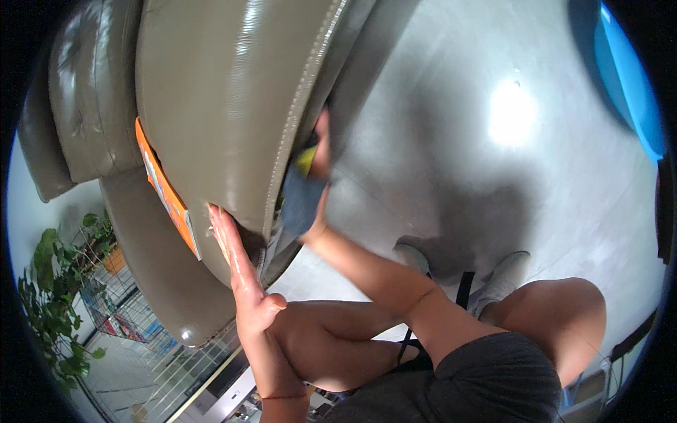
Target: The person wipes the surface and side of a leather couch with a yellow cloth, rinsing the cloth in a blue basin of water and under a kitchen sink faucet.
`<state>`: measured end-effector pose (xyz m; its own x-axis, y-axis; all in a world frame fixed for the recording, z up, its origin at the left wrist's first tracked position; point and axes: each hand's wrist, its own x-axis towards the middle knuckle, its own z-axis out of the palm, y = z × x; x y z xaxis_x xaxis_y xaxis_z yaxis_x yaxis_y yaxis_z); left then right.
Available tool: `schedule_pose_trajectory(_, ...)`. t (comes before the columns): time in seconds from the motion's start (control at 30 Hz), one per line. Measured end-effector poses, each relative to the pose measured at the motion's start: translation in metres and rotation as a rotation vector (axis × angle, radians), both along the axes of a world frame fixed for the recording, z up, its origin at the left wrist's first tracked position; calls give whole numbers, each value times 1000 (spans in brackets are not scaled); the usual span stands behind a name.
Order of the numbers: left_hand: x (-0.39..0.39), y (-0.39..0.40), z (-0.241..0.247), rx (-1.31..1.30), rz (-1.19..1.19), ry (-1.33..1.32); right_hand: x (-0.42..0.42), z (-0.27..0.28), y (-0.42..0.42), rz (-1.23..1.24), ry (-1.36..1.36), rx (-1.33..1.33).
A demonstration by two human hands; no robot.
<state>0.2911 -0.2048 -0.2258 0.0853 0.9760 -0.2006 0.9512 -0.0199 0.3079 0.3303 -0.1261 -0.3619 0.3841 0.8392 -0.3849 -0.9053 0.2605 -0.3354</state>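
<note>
A taupe leather sofa seat (222,106) with light stitching along its front edge fills the upper left. My right hand (320,164) is blurred against the sofa's front, below that edge. In it is a grey-blue cloth (304,203) with a patch of yellow near the fingers; part of the hand is hidden behind the cloth. My left hand (243,280) looks wet and holds nothing. Its fingers are extended over the near end of the seat, with the thumb apart. Whether its fingertips touch the leather, I cannot tell.
An orange printed booklet (169,193) is wedged beside the seat cushion. Leafy plants (50,285) and a wire rack (121,301) stand at lower left. A blue plastic basin (627,79) sits on the shiny grey floor (391,180) at upper right. My feet are on that floor.
</note>
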Motion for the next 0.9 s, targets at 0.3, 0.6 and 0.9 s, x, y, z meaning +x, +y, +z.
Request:
schedule_pose_trajectory(0.3,26,4,-6,64,-9,116,-59,-43,-195,760,-709,238)
schedule_pose_trajectory(0.6,30,-15,14,119,73,125,92,-63,-26,9,-732,103)
schedule_pose_trajectory(0.9,71,2,14,127,92,61,220,2,181,-241,-335,159)
